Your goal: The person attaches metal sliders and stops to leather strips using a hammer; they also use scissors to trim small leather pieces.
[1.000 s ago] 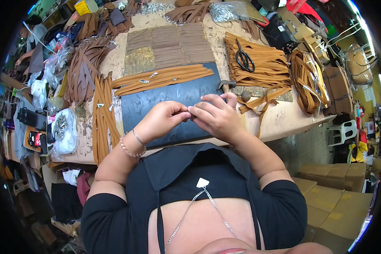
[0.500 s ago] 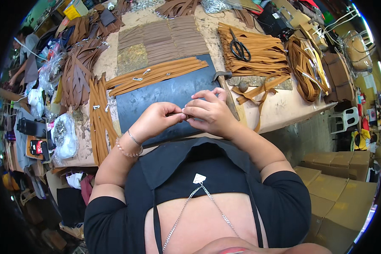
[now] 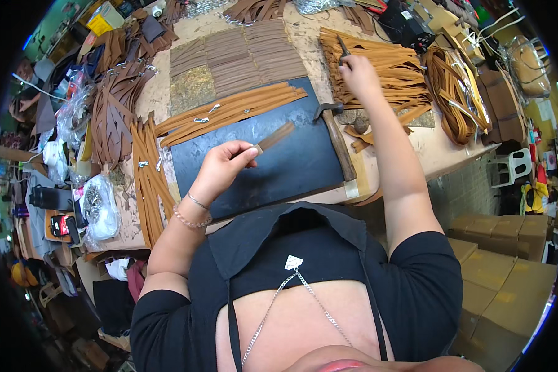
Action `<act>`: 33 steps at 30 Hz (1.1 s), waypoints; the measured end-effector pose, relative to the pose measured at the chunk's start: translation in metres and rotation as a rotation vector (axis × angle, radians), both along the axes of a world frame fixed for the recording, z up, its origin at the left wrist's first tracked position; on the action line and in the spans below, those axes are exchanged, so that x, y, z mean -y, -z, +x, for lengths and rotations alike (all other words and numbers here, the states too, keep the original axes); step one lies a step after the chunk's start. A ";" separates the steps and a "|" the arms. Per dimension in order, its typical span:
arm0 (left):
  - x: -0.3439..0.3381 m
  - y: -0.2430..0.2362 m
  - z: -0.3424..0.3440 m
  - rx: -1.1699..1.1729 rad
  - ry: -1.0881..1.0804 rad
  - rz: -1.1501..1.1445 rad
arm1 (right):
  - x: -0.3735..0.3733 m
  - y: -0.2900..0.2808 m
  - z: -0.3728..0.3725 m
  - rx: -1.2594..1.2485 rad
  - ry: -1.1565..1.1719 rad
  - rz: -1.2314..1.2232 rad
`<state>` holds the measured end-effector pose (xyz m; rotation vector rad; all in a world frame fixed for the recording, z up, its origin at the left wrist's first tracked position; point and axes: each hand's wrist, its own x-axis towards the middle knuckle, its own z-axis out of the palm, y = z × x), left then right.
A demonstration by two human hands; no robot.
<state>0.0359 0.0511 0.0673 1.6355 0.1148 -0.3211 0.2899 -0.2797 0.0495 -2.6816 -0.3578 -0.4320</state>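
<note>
Over the dark board [image 3: 279, 173], my left hand [image 3: 225, 166] pinches the end of a short brown strip [image 3: 275, 137] between thumb and forefinger. The strip points up and to the right, and its far end is blurred. My right arm reaches far right, where my right hand [image 3: 360, 75] closes on the handles of black scissors [image 3: 343, 48]. Those scissors rest on a pile of tan strips [image 3: 390, 65]; the blades show past my fingers, while the handles are mostly hidden. More long tan strips [image 3: 235, 108] lie across the board's far edge, with small metal zipper pulls [image 3: 201, 119] on them.
A hammer [image 3: 338, 139] lies along the board's right edge. Brown strips [image 3: 248, 56] sit in rows beyond the board. At left are brown pieces [image 3: 119, 105] and a plastic bag [image 3: 100, 208]. Coiled tan tape [image 3: 456, 99] lies far right; cardboard boxes [image 3: 508, 279] stand beside the table.
My right hand has left my left hand and moved far right onto the scissors. The brown strip now shows in my left hand, which has shifted slightly.
</note>
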 end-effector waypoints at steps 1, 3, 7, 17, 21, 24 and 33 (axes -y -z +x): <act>-0.003 0.002 0.002 -0.005 -0.069 -0.078 | 0.006 -0.001 0.013 -0.077 0.124 -0.072; -0.008 0.000 0.003 -0.009 -0.087 -0.093 | 0.014 -0.001 0.026 -0.282 0.220 -0.152; -0.013 -0.009 0.006 -0.027 -0.099 -0.113 | 0.029 0.024 0.051 -0.322 0.163 -0.077; -0.013 -0.023 0.009 0.092 -0.183 -0.184 | 0.010 -0.001 -0.018 -0.219 -0.193 0.809; -0.012 -0.021 0.004 0.151 -0.251 -0.208 | -0.028 -0.048 -0.133 -0.780 -0.219 0.787; -0.013 -0.019 0.006 0.181 -0.265 -0.188 | -0.029 -0.037 -0.188 -1.216 -0.226 0.856; -0.002 -0.025 -0.008 0.233 -0.305 -0.229 | -0.047 -0.048 -0.242 -1.288 -0.529 0.623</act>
